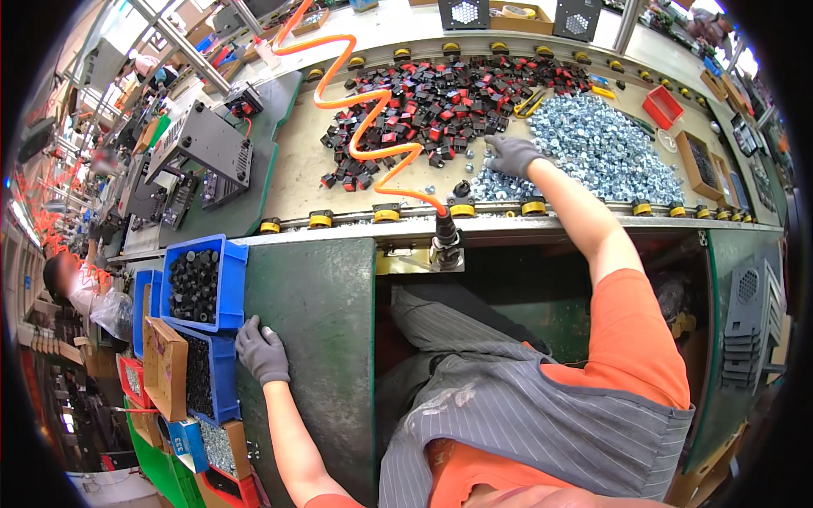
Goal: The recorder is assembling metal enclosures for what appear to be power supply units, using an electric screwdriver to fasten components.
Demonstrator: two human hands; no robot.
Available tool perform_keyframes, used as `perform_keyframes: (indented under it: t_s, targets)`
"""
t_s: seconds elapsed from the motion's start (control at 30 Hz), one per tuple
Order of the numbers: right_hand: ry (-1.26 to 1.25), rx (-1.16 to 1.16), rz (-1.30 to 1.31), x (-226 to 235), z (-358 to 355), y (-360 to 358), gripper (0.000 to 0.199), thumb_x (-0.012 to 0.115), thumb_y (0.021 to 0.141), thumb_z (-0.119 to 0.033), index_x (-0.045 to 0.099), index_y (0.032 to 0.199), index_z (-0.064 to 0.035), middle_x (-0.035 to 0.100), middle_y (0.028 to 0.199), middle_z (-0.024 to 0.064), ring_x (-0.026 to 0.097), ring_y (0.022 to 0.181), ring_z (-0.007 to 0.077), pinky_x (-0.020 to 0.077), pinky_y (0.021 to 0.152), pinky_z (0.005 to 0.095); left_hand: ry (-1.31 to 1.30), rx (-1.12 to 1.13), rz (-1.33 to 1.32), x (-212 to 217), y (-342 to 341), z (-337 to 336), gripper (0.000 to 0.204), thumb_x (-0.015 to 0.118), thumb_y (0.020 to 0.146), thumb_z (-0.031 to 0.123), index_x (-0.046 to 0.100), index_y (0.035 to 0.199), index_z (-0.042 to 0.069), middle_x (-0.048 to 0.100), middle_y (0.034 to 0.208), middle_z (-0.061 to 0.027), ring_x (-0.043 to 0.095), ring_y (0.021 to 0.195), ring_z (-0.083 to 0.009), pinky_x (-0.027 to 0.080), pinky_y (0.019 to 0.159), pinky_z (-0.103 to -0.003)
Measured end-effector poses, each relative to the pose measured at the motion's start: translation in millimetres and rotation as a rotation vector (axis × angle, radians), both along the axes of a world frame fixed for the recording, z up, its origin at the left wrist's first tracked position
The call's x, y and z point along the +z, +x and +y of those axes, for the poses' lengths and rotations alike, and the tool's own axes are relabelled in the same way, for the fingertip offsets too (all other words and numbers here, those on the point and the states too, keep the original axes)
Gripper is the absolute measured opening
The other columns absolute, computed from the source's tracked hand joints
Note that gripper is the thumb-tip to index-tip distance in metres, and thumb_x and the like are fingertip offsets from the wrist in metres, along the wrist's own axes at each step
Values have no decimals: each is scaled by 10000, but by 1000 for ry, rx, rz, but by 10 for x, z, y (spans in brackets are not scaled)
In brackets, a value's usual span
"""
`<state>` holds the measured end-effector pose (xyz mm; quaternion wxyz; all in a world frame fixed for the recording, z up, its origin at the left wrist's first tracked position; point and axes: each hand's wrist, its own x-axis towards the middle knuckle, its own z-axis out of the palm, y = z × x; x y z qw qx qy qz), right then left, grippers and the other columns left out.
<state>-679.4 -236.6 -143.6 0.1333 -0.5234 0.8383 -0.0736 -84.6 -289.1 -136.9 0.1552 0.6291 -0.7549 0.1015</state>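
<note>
Here, right hand (pixel 514 157) at metal heap (pixel 601 148), apparently longest sideways, grip unclear, left hand (pixel 263 350) unclenched

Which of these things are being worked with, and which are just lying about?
Likely part of the work:
silver metal parts and red-and-black parts, by the right hand
blue bin of black parts, near the left hand

Likely just lying about:
orange coiled cord
red tray
black metal housing

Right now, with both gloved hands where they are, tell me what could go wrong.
The right hand is where silver fasteners nearly meet red-and-black switches, so parts might get mixed. The coiled orange hose droops over the switches and could drag some. The left hand sits beside the blue bin and may bump it.
</note>
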Motion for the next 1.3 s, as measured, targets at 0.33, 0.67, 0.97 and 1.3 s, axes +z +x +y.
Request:
perform_keyframes:
  t_s: [0.33,0.67,0.97,1.3]
  targets:
    - [182,353,266,-143,-456,87,252,600,736,-133,689,956,-47,660,982,177,638,937,313,521,785,383,76,31,-43,203,-401,160,384,559,811,242,551,1171,109,503,1249,-94,433,1184,-295,357,985,-431]
    - [-904,-498,-1148,-181,299,-507,130,602,712,-158,626,780,-49,622,695,56,588,547,149,492,497,275,210,-488,154,75,-1807,14,549,604,802,373,480,1266,106,454,1295,-149,395,1216,-335,306,1027,-446]
    - [-471,-528,-745,-45,1240,-1004,168,570,780,-176,611,925,-101,593,929,107,596,844,226,451,686,315,393,-240,-222,211,-2415,45,870,725,628,374,315,1368,171,270,1454,-94,200,1367,-289,173,1092,-498]
    - [-48,-739,748,1018,3627,-2183,320,583,722,-265,651,1010,-144,662,872,142,634,821,312,481,668,424,328,-179,-251,226,-2537,9,687,701,566,274,430,1181,130,423,1272,-109,309,1278,-300,256,1069,-427]
